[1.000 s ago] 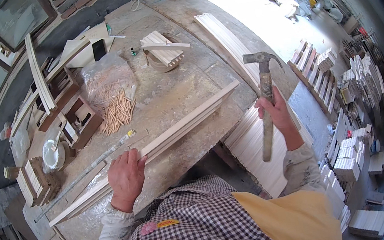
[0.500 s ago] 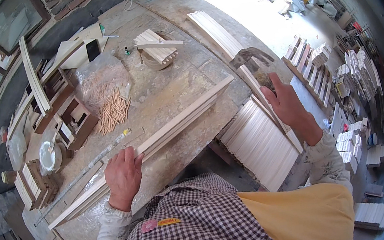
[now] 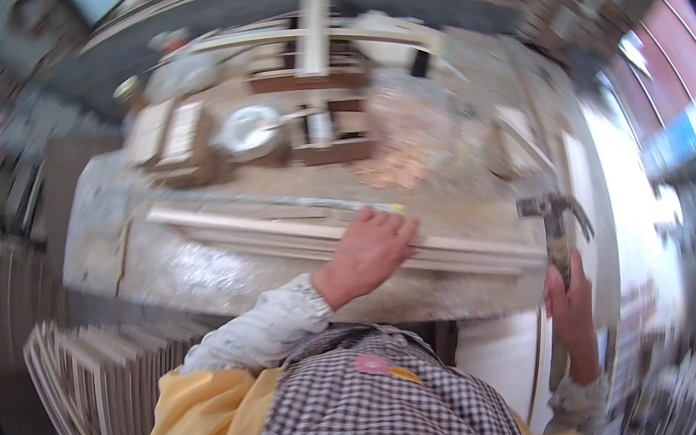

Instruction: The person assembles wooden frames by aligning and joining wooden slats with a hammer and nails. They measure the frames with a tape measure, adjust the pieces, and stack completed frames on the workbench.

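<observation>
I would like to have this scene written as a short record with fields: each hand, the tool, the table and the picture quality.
Left hand: the left hand lies over long wooden strips; its grip is unclear
Right hand: the right hand holds a hammer by its handle
Hammer head: beyond the hand, away from the body
Also on table: white bowl, brown box, clear plastic bag
Picture: blurred

Pale wooden strips (image 3: pixel 269 227) lie together on the table (image 3: pixel 204 277), a claw hammer (image 3: pixel 555 227) head-up by their right end
</observation>
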A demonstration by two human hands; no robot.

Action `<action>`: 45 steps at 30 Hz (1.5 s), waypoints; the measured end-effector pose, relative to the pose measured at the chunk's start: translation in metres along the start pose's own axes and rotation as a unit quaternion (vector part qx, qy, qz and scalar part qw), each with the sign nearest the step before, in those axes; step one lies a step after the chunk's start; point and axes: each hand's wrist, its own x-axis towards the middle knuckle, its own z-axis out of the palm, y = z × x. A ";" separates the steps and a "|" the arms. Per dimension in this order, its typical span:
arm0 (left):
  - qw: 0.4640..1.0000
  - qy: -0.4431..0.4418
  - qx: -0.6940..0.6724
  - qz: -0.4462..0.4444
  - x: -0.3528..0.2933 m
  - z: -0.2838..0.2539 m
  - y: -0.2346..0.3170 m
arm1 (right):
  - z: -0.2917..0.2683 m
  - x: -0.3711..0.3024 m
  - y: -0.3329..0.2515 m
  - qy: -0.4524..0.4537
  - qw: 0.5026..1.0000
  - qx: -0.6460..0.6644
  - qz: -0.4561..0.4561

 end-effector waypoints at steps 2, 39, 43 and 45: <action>0.998 0.022 0.039 -0.051 -0.027 -0.020 -0.021 | 0.042 0.009 -0.021 -0.054 0.997 0.046 -0.041; 0.922 0.185 -0.302 -0.157 -0.144 -0.010 -0.114 | 0.390 0.036 -0.285 -0.231 0.866 -0.217 -0.387; 0.948 0.230 -0.156 -0.158 -0.148 -0.012 -0.111 | 0.387 0.041 -0.289 -0.256 0.850 -0.198 -0.416; 0.928 0.276 -0.193 -0.163 -0.145 -0.014 -0.108 | 0.382 0.033 -0.295 -0.224 0.873 -0.097 -0.422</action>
